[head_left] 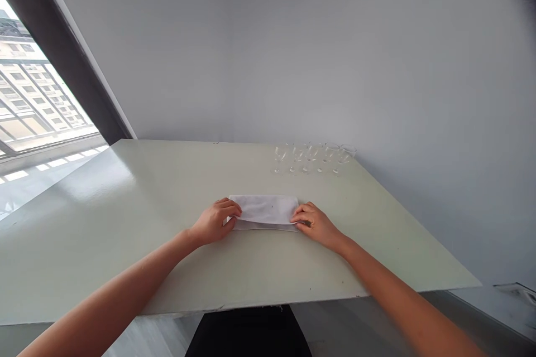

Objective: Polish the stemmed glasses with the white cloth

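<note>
A white cloth (266,209) lies folded into a wide, low strip on the pale table, its upper layer ending a little short of the lower layer's front edge. My left hand (215,221) pinches the strip's left end between thumb and fingers. At the opposite end, my right hand (316,225) grips the near corner of the upper layer, thumb below and fingers on top. Both forearms reach in from the bottom of the view.
Several clear stemmed glasses (307,159) stand in a group near the table's back right corner. The pale table (176,178) meets grey walls behind. A black seat (247,334) is below the front edge, and a window is at the left.
</note>
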The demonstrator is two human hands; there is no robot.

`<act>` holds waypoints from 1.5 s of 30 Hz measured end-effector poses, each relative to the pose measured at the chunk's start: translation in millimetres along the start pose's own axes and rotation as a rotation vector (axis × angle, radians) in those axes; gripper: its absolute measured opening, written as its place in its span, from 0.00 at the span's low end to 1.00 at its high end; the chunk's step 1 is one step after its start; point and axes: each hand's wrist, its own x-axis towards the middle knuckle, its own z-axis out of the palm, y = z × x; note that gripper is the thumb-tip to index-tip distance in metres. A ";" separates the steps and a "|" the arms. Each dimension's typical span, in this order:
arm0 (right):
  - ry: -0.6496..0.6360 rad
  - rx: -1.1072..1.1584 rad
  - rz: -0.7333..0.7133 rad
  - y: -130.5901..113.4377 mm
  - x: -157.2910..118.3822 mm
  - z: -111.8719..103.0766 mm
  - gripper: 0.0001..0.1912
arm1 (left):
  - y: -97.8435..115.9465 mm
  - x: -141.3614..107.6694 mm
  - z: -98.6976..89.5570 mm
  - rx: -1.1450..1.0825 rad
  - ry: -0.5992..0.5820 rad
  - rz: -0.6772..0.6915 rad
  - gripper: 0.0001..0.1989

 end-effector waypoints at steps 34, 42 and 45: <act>-0.071 -0.349 0.264 111.5 -11.8 -53.2 0.28 | -68.6 -2.7 -15.6 -0.314 0.492 -0.664 0.20; 0.137 -0.558 0.850 179.6 -134.8 -100.0 0.32 | -67.8 0.9 -14.4 -0.329 0.492 -0.666 0.21; 0.150 -0.604 0.884 164.0 -162.5 -78.5 0.34 | -67.1 1.2 -12.3 -0.342 0.501 -0.640 0.22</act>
